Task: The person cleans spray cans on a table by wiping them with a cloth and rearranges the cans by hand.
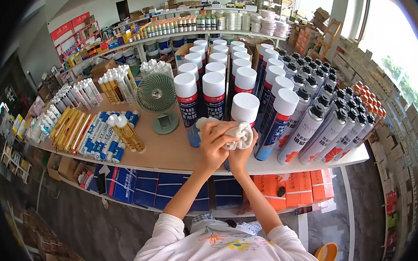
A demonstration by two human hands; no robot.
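Both my hands are together at the front edge of the table, around a white-capped spray can [245, 108]. My left hand [214, 139] presses a crumpled whitish cloth [239, 136] against the can, its fingers bent over the cloth. My right hand [242, 151] is wrapped round the can's body, which is mostly hidden behind the hands and cloth. More white-capped cans stand in rows behind, the closest being a blue and red can [213, 95] to the left and another can [276, 120] to the right.
Left of the cans stands a green fan [157, 98], with sealant tubes [98, 135] lying farther left. Silver cans with black tops [304, 131] fill the right side. Blue boxes [148, 189] and orange boxes [298, 188] sit below the tabletop [173, 161]. A yellow bucket [326, 255] is on the floor.
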